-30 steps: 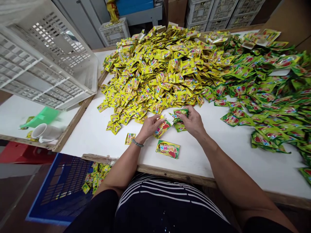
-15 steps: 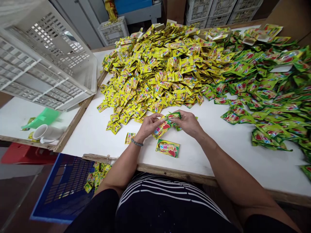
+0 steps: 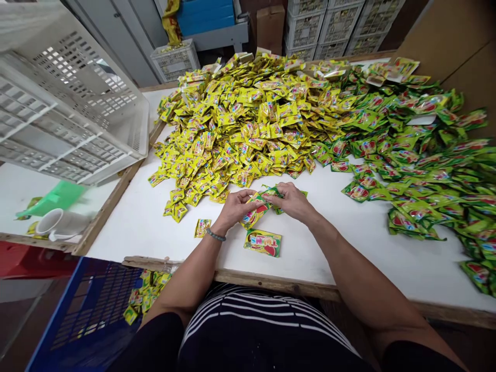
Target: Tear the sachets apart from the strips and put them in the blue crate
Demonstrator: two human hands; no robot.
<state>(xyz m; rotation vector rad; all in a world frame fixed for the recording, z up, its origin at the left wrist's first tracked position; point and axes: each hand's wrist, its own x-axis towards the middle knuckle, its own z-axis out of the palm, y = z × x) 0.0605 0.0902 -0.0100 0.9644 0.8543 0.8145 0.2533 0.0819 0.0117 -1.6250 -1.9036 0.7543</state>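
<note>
My left hand [image 3: 235, 208] is closed around a small yellow and green printed box [image 3: 251, 217], tilted with its upper end to the right. In my right hand [image 3: 293, 202] a green candy packet [image 3: 271, 191] is pinched at that upper end of the box; how much of it sits inside is hidden by the fingers. Part of another green packet [image 3: 304, 194] shows beneath the right hand. A second printed box [image 3: 263, 243] lies flat on the table just below the hands. Left of my left wrist lies a single small yellow packet [image 3: 202, 228].
A heap of yellow packets [image 3: 248, 124] spreads behind the hands, with green packets [image 3: 418, 155] to the right. At left lean a white crate [image 3: 127, 121] and a white mug [image 3: 64, 223]. A blue crate [image 3: 89, 305] with packets stands below the wooden table edge [image 3: 279, 284].
My view has shifted slightly, so the table scene sits a little further left. The box in my left hand is tilted more steeply, and both hands keep their holds.
</note>
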